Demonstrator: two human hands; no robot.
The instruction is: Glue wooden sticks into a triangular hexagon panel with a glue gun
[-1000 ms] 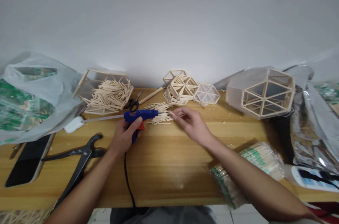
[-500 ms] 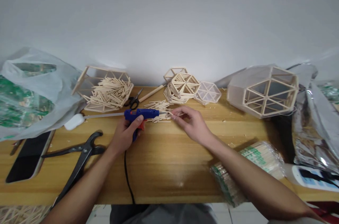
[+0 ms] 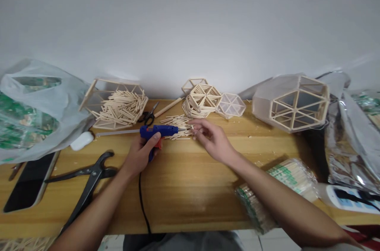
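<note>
Here's the blue glue gun [image 3: 158, 129], right at the centre of the action, gripped in the left hand [image 3: 141, 152], its metal nozzle [image 3: 181, 129] pointing straight across at the right hand [image 3: 212, 138], and there's hardly any gap between tip and fingers! The left hand is wrapped round the handle, thumb along the side of the smooth plastic body, close by the red trigger [image 3: 159, 144]. Over on the other side, the right hand has a short wooden stick [image 3: 192, 127] pinched at the fingertips, just off the nozzle; the exact contact is too small to tell. Just behind the gun, a loose scatter of pale, thin sticks [image 3: 175, 121] spreads over the smooth, grained wooden worktop [image 3: 184, 191]. Beyond them sits a stack of hexagonal frames [image 3: 204, 98], spoked like wheels, and next to it a flat panel [image 3: 231, 104] faced with something whitish and translucent. Out to the right, a big faceted lantern shape [image 3: 276, 102] lies on its side, wooden ribs showing at the open end. Now the arms: both reach in from the near edge, angling inwards, left wrist fairly straight, right palm turned inwards with the fingers curled towards the gun.
</note>
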